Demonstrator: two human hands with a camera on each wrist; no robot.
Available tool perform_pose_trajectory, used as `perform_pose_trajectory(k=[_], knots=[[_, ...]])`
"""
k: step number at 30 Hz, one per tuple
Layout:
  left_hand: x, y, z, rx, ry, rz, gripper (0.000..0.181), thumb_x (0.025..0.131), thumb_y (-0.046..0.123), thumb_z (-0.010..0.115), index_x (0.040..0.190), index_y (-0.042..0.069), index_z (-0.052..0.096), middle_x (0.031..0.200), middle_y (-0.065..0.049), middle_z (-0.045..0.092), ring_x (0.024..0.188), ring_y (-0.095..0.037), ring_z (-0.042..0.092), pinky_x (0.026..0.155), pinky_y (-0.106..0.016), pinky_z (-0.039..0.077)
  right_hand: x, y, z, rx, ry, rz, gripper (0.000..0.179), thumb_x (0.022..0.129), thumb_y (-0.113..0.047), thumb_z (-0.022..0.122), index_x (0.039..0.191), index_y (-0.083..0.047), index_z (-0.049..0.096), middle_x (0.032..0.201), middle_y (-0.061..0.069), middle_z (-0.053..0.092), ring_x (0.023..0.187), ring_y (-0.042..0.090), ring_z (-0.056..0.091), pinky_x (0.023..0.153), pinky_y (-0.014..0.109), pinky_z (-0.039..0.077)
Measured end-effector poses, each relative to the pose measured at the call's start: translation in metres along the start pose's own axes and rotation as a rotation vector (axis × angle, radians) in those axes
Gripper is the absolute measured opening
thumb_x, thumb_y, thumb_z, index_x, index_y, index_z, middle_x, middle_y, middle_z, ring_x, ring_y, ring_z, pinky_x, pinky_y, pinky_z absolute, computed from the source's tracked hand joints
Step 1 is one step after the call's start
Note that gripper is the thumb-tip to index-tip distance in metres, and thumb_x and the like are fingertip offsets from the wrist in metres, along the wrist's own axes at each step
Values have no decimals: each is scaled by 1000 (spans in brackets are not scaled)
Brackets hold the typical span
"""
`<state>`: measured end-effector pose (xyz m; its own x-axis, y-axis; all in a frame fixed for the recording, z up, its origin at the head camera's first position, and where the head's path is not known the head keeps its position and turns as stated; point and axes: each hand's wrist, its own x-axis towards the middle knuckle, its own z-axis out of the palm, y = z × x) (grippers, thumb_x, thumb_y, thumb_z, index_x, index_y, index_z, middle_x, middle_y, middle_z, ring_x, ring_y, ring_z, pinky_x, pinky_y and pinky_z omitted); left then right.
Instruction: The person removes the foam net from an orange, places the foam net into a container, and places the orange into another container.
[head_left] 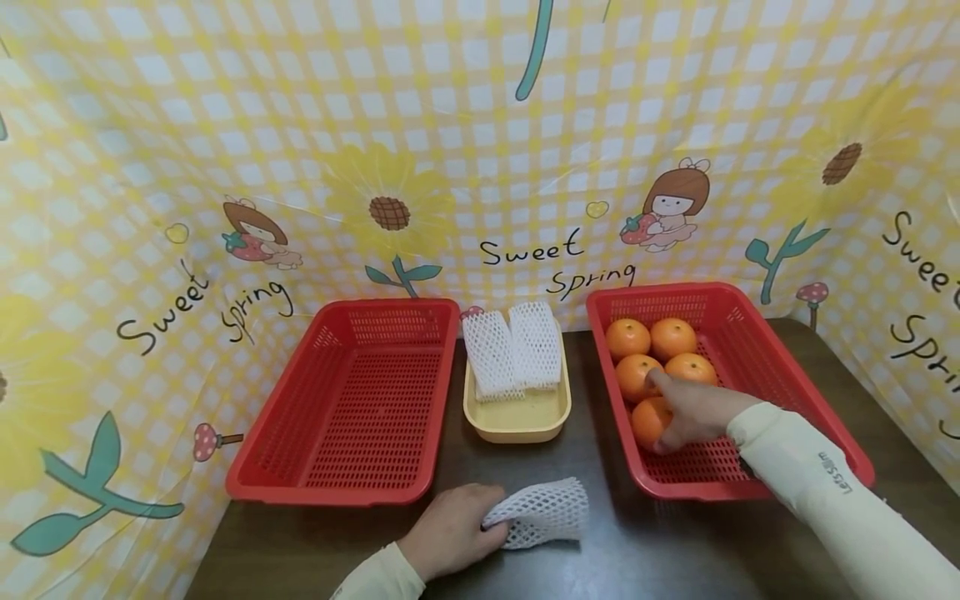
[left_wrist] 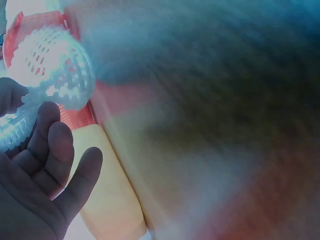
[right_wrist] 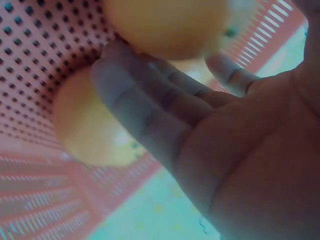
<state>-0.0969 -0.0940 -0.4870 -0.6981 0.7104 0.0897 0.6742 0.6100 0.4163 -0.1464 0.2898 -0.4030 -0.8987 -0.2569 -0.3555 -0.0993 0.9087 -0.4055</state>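
My left hand [head_left: 457, 529] pinches a white foam fruit net [head_left: 551, 512] at its left end, above the table in front of the yellow tray. In the left wrist view the foam net [left_wrist: 60, 70] shows its round, mesh open end. Inside the right red basket [head_left: 795, 375], my right hand [head_left: 697, 408] holds the nearest orange [head_left: 649, 421], thumb on the near side and fingers on the far side. Its index fingertip overlaps the orange [head_left: 633, 377] behind. In the right wrist view, the fingers [right_wrist: 150, 110] lie between two oranges, the upper one [right_wrist: 165, 25] against them.
Several more oranges [head_left: 673, 337] sit in the right basket's left half. Between the baskets stands a yellow tray [head_left: 517, 425] with two white foam nets [head_left: 536, 346]. A red basket [head_left: 367, 417] without fruit stands at left. Patterned cloth [head_left: 480, 167] hangs behind the dark table [head_left: 600, 558].
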Motion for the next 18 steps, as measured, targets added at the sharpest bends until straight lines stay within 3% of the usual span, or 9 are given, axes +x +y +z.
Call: perform_pose_trajectory(k=[5,8,12,18], knots=[[0,0,-1,-4,8,3,20,88,24,71,79,26,52,74,18,48,66,-4,46,59,-26,40,-13,-12,-11,-18,78,-13,100,74,-45,87,149,-4,35,132,21,52,110,34,55,90,59,49],[1,0,-2,-4,20,7,20,88,25,71,80,26,52,75,18,49,67,-4,47,59,-26,41,-25,-22,-11,-42,152,-35,96,78,-49,84,149,-3,38,138,25,50,118,39,54,89,61,50],[2,0,-3,-14,19,2,20,89,25,70,80,26,53,75,17,49,67,-4,47,60,-27,41,-40,-35,-2,-60,220,-73,93,77,-54,83,147,-7,43,138,23,52,120,39,55,84,57,53],[3,-1,-5,-20,25,-12,18,89,26,71,81,26,54,76,18,51,68,-4,49,61,-28,43,-57,-49,20,-123,320,-207,84,79,-57,80,141,-9,49,128,11,56,108,24,58,85,49,55]])
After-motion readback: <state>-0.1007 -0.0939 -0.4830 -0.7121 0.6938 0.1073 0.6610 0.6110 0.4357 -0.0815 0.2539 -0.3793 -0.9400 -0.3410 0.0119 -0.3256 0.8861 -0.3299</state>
